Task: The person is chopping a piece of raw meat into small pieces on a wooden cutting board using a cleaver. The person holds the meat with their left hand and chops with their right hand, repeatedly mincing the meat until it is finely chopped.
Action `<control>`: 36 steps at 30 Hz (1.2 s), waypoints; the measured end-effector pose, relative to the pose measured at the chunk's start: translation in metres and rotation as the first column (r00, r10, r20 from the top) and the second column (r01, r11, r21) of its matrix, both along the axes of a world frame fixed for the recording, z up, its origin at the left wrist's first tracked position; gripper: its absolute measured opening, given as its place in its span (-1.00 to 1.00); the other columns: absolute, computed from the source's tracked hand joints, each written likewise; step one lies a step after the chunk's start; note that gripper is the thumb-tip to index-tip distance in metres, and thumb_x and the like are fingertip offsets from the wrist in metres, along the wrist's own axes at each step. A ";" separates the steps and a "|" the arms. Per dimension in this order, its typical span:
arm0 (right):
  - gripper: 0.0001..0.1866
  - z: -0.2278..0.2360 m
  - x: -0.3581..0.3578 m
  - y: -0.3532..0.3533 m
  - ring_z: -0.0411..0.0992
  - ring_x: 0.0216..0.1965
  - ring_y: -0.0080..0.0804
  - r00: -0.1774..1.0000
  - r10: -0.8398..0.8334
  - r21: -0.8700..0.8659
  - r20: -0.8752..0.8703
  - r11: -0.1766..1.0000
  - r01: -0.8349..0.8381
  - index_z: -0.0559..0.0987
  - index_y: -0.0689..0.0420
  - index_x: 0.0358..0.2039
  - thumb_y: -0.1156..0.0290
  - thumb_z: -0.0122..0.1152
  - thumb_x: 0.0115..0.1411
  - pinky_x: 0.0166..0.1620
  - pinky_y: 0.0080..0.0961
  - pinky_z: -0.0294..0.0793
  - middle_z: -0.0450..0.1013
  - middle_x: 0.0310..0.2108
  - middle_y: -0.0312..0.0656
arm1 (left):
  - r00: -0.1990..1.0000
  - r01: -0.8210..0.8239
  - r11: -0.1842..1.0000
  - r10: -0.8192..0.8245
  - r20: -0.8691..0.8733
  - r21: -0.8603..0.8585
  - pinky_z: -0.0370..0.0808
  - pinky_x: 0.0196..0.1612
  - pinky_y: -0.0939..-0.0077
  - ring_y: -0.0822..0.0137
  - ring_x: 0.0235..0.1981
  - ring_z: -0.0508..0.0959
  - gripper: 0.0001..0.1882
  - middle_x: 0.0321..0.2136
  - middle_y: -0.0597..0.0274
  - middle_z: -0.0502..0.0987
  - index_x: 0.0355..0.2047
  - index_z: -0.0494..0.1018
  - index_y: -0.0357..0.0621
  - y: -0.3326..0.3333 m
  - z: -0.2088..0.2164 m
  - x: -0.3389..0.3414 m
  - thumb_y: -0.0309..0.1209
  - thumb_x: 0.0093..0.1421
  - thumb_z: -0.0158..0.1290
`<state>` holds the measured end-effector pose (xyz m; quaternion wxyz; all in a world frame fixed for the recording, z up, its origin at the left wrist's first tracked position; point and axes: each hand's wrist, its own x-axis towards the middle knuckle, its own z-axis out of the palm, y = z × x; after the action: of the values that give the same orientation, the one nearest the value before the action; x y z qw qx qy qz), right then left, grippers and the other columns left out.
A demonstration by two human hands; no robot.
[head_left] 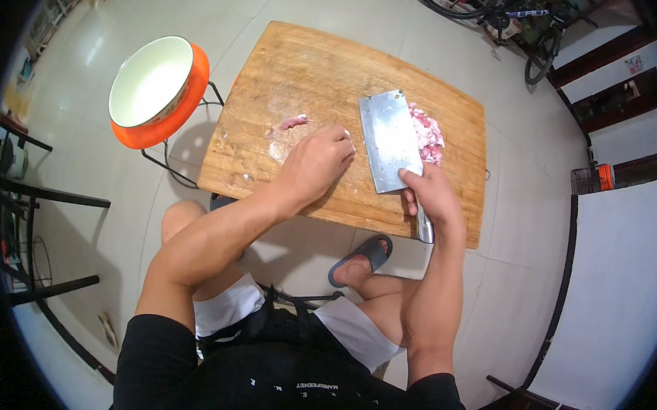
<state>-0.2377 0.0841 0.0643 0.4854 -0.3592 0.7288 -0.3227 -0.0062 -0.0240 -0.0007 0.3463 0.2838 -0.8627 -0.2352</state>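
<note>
Presumably for firm control, the right hand (433, 193) grips the broad rectangular silver steel cleaver (390, 136) with its thumb on the blade, beside chopped pink-and-white meat (430, 136) on the brown wooden board (277, 70), while the left hand (317, 161) curls, its grip indiscernible.

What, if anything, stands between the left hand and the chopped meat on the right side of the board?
The cleaver does: the right hand holds it with its broad blade between the left hand and the chopped meat. Whether blade and meat touch is unclear.
</note>
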 end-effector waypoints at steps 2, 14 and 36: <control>-0.80 0.005 -0.009 0.006 0.32 -0.73 -0.56 1.000 -0.012 0.021 -0.023 1.000 0.012 0.56 0.21 -0.28 0.34 0.20 0.43 -0.61 -0.47 0.32 0.40 -0.64 -0.34 | 1.000 -0.011 0.999 0.011 -0.002 -0.038 0.63 -0.10 0.14 -0.01 -0.17 0.66 -0.91 -0.24 0.09 0.64 -0.29 0.68 -0.24 0.001 0.001 0.001 -0.46 0.26 0.28; -0.69 0.056 0.063 0.039 0.60 -0.27 0.34 0.524 0.102 -0.023 -0.845 0.973 -0.228 0.65 0.20 -0.10 0.19 0.19 0.42 -0.18 0.20 0.55 0.60 -0.38 0.25 | 0.997 0.050 0.995 -0.044 0.067 -0.089 0.64 -0.10 0.12 -0.03 -0.16 0.65 -0.88 -0.28 0.04 0.63 -0.28 0.63 -0.28 0.003 0.005 0.011 -0.47 0.24 0.25; -0.69 0.043 0.081 0.004 0.57 -0.22 0.34 0.385 0.255 0.087 -0.887 0.912 -0.402 0.58 0.32 -0.28 0.27 0.20 0.41 -0.14 0.19 0.53 0.59 -0.33 0.27 | 0.997 0.070 0.997 -0.070 0.020 -0.031 0.59 -0.11 0.06 -0.09 -0.20 0.62 -0.94 -0.37 0.03 0.58 -0.36 0.57 -0.24 0.002 0.004 0.014 -0.51 0.19 0.22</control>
<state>-0.1562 0.0878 0.1069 0.0632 -0.6437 0.7618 -0.0371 0.0074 -0.0225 0.0035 0.3343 0.2501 -0.8789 -0.2307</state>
